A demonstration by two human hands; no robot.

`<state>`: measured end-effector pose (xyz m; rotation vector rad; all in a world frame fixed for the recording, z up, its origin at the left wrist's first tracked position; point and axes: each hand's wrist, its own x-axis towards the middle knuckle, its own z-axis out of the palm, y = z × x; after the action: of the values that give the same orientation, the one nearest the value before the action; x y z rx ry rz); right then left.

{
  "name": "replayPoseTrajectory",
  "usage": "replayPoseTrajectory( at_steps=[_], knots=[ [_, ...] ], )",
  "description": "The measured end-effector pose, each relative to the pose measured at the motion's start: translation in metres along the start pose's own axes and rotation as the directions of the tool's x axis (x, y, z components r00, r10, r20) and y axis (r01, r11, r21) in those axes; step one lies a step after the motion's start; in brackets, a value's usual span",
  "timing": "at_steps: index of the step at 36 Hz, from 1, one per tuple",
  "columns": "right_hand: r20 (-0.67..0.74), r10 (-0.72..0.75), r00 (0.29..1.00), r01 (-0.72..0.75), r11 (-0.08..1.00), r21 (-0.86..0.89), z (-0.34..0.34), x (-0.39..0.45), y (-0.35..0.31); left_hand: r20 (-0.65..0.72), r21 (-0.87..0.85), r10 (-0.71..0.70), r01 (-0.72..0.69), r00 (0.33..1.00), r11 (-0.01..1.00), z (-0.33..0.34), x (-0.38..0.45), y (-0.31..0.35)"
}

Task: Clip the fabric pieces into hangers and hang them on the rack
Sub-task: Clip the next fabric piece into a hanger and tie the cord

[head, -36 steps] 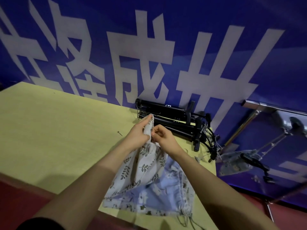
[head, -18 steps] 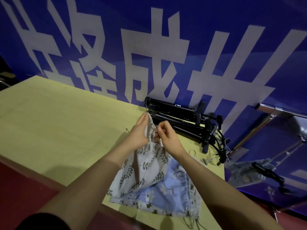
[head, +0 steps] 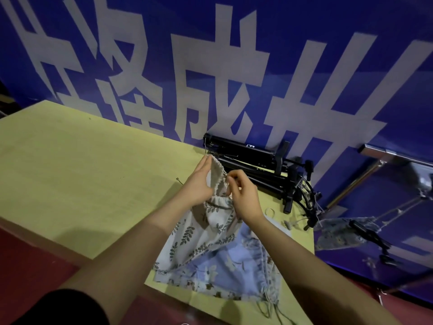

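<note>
A white fabric piece with a leaf print (head: 201,240) is lifted off the table by its gathered top edge. My left hand (head: 199,181) holds that edge from the left, fingers fairly straight along it. My right hand (head: 241,193) pinches the edge from the right with curled fingers. Under it lies a pale blue flowered fabric piece (head: 225,270) near the table's front right corner. A pile of black clip hangers (head: 253,165) lies behind my hands against the wall.
The yellow table (head: 82,174) stands against a blue banner wall with big white characters. A metal rack bar (head: 398,156) at the right carries a hung patterned fabric piece (head: 339,233). Small clips and a ring (head: 269,211) lie near the table's right edge.
My hands have spread the gathered top edge of the leaf-print fabric a little wider and raised it slightly. The camera has shifted, so the table and hangers sit further right.
</note>
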<state>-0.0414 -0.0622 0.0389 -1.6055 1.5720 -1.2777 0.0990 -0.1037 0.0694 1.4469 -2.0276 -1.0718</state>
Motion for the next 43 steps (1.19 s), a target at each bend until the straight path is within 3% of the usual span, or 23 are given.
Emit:
replayPoseTrajectory(
  at_steps=[4,12,16,27,33,36,39,41,43],
  knots=[
    [-0.090,0.099,0.991,-0.103,0.994,-0.032,-0.006,0.006,0.005,0.005,-0.001,-0.007,0.007,1.000,1.000,0.004,0.002,0.002],
    [0.090,0.154,0.984,-0.159,0.986,0.041,-0.036,0.015,0.006,-0.059,0.002,-0.017,0.017,0.998,1.000,0.015,0.007,0.009],
    [0.094,0.180,0.979,-0.185,0.981,0.058,-0.044,0.017,0.005,-0.076,-0.008,0.017,-0.017,0.997,1.000,0.021,0.008,0.015],
    [0.073,0.317,0.946,-0.325,0.925,0.198,-0.048,0.023,0.014,-0.009,0.006,0.042,-0.042,0.999,0.999,0.028,0.011,0.022],
    [0.034,0.321,0.947,-0.322,0.933,0.160,-0.044,0.024,0.015,0.035,0.002,0.030,-0.030,0.999,1.000,0.032,0.013,0.018],
    [-0.019,0.355,0.935,-0.338,0.906,0.256,-0.043,0.028,0.016,0.075,0.004,0.019,-0.019,0.997,1.000,0.033,0.014,0.014],
    [-0.060,0.448,0.892,-0.366,0.795,0.483,-0.043,0.033,0.017,0.115,0.002,0.023,-0.024,0.993,1.000,0.033,0.013,0.010],
    [-0.129,0.487,0.864,-0.325,0.736,0.594,-0.043,0.039,0.017,0.135,0.002,0.021,-0.021,0.991,1.000,0.032,0.014,0.008],
    [-0.210,0.474,0.855,-0.260,0.743,0.617,-0.044,0.042,0.012,0.152,-0.009,0.015,-0.014,0.988,1.000,0.030,0.015,0.006]
  ],
)
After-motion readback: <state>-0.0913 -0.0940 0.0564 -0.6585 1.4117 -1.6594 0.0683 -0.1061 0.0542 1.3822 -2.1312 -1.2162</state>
